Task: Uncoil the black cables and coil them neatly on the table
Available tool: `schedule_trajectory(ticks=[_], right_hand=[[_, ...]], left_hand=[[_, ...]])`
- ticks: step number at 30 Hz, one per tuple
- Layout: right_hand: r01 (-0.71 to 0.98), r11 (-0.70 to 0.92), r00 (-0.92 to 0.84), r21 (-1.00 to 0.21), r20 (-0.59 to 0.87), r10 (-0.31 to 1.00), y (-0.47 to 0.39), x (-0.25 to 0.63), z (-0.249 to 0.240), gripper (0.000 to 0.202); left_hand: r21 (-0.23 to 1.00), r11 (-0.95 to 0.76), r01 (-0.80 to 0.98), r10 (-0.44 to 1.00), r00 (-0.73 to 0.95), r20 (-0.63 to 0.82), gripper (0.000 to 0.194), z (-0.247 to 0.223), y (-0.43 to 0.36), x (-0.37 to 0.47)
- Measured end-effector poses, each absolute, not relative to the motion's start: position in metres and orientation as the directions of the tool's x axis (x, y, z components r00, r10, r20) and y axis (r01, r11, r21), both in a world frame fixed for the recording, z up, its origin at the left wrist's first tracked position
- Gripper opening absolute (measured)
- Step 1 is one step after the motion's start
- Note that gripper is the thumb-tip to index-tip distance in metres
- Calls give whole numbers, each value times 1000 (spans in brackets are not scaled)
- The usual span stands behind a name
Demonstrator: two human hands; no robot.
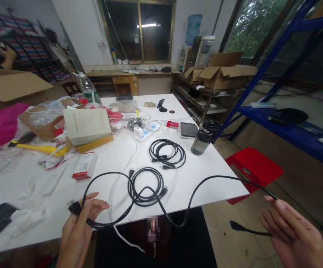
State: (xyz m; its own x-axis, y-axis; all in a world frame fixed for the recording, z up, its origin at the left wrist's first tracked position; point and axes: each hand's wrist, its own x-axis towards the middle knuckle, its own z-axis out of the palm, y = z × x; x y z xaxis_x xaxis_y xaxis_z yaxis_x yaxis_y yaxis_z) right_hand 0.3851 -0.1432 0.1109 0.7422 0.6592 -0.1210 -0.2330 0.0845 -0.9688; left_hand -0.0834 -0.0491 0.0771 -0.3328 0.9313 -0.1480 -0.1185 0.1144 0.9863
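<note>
A long black HDMI cable (214, 176) stretches in loose waves between my two hands, sagging below the table's front edge. My left hand (79, 230) is closed around one end; its plug (74, 207) sticks out to the left, and a loop of cable rises from the grip. On the right, beyond the table corner, my right hand (295, 230) pinches the cable near its other end, and that plug (236, 225) points left below the fingers. Behind the held cable lie two coiled black cables on the white table, a nearer coil (147, 203) and a farther coil (184, 154).
A dark bottle (203, 139) stands near the table's right edge, by a red stool (255, 167). White power strips (143, 134) lie farther back. A red-and-white box (85, 165), a cream box (87, 124) and plastic clutter fill the left. Blue shelving (275, 56) rises at right.
</note>
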Motion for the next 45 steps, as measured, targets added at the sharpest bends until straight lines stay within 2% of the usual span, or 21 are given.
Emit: schedule_trajectory(ticks=[3,6,9,11,12,14,17,20,24,27,31,32,34,36,37,38,42,43,45], right_hand=[[-235,63,740,-970,-137,658,-138,375,120,36],[-265,110,671,-958,-102,734,-130,349,121,36],[-272,127,546,-954,-44,837,-121,308,112,34],[-281,69,414,-957,-56,909,-115,275,105,36],[-297,28,335,-954,-77,939,-112,258,102,37],[-339,-43,186,-940,-112,976,-109,227,97,41],[-385,-79,120,-920,-135,983,-107,197,91,51],[-421,-52,181,-905,-141,973,-106,186,82,67],[-414,19,224,-910,-81,971,-105,181,72,89],[-422,3,248,-906,-113,962,-105,175,75,85],[-461,-102,216,-882,-223,950,-100,170,84,63],[-494,-108,213,-862,-240,947,-98,169,87,59],[-580,-96,216,-809,-266,939,-93,169,92,54],[-655,-74,222,-752,-285,932,-89,170,98,52],[-680,-77,215,-730,-299,930,-88,170,101,51],[-698,-87,200,-711,-311,929,-87,171,104,52],[-737,-162,79,-656,-321,944,-88,170,113,56],[-738,-165,56,-654,-304,951,-87,169,115,56],[-728,-159,23,-667,-256,966,-83,168,116,54]], left_hand=[[994,81,-74,938,-332,-101,48,82,-51,-80],[996,4,87,959,-283,20,41,90,-56,-71],[941,-129,314,977,-124,175,35,101,-61,-47],[875,-245,417,967,41,251,30,109,-65,-23],[839,-307,449,952,147,270,32,113,-66,-9],[714,-525,463,847,366,385,50,119,-68,18],[508,-680,530,732,530,428,76,121,-69,45],[425,-694,581,719,549,426,86,114,-69,50],[454,-707,543,708,539,457,85,101,-72,41],[558,-673,485,738,492,462,69,91,-77,37],[666,-603,439,798,322,509,51,75,-83,31],[678,-590,438,807,282,519,55,71,-84,28],[691,-558,459,827,243,506,78,64,-84,22],[678,-534,505,844,280,457,101,59,-83,17],[657,-542,525,841,325,433,104,58,-81,15],[625,-568,535,823,381,422,97,58,-80,13],[491,-727,481,685,564,461,31,62,-75,13],[471,-749,466,660,582,475,27,65,-73,13],[437,-773,459,633,600,489,33,70,-67,9]])
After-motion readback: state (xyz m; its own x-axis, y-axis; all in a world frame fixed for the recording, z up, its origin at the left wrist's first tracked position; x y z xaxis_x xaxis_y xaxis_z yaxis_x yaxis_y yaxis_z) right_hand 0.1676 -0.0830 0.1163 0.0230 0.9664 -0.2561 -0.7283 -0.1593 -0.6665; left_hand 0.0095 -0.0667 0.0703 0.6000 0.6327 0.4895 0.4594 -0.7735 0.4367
